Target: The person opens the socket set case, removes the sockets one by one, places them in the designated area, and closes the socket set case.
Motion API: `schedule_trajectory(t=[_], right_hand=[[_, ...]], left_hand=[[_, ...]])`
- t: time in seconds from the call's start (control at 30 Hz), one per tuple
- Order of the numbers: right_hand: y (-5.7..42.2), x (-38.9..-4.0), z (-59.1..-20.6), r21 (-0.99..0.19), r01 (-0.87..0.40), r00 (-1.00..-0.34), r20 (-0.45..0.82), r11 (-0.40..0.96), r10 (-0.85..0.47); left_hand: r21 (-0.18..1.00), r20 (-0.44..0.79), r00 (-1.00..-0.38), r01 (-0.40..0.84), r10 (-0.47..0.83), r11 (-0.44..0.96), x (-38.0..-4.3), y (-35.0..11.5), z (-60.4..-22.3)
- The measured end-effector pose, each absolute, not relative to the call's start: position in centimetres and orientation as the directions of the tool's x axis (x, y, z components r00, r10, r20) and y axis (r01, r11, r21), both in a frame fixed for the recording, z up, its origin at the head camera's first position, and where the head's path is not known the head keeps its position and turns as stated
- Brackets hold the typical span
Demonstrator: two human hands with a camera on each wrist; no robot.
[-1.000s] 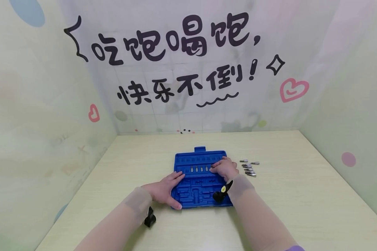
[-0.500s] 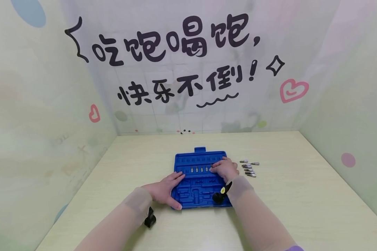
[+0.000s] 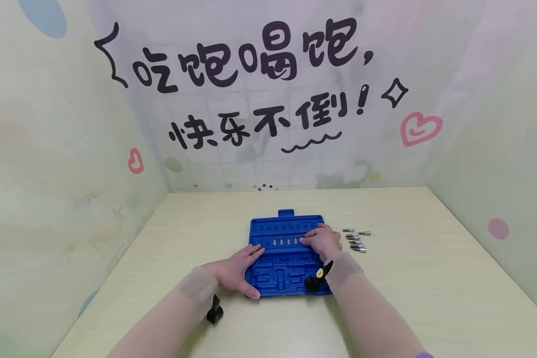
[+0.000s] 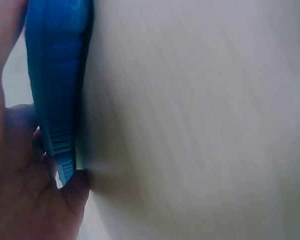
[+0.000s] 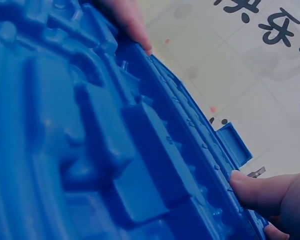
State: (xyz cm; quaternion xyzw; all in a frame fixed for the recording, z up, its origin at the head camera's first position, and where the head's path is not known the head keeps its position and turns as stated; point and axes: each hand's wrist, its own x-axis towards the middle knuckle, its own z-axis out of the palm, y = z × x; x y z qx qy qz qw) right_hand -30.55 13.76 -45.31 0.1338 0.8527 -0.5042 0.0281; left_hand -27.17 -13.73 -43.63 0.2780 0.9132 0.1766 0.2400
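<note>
A blue plastic tool case [image 3: 279, 286] lies unfolded on the table, moulded with recesses. Across its left edge rests my left hand [image 3: 234, 271], fingers spread and straight, thumb at the near left corner; the left wrist view shows that hand [image 4: 37, 200] along the case's side wall [image 4: 57, 85]. My right hand [image 3: 324, 241] pinches a small bit socket [image 3: 302, 236] at the slot row in the upper half. Its metal tip [image 5: 258, 172] sticks out past the thumb in the right wrist view. Several bit sockets [image 3: 281, 241] stand in a row left of these fingers.
Several loose bit sockets [image 3: 355, 242] lie on the pale wooden table [image 3: 398, 288], right of the case. Walls with printed lettering [image 3: 273, 122] enclose the table at the back and sides. A latch tab [image 3: 286, 213] sticks out from the case's far edge.
The head view has shifted very slightly. Both hands, the case and the bit sockets keep their places.
</note>
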Motion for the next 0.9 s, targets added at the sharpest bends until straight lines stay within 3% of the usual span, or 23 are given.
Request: schedule_trajectory(t=[0.4, 0.57, 0.9], right_hand=[[15.7, -30.2, -45.1, -0.949, 0.165, -0.980, -0.128, 0.269, 0.149], [16.8, -30.0, -44.4, -0.946, 0.129, -0.988, -0.097, 0.299, 0.119], [20.4, -30.1, -43.3, -0.867, -0.020, -1.000, 0.020, 0.497, -0.006]], left_hand=[[0.448, -0.337, -0.727, 0.435, 0.598, 0.781, -27.4, -13.8, -43.9], [0.446, -0.340, -0.726, 0.435, 0.598, 0.782, -27.4, -13.8, -43.8], [0.442, -0.335, -0.728, 0.439, 0.598, 0.782, -27.4, -14.0, -44.1]])
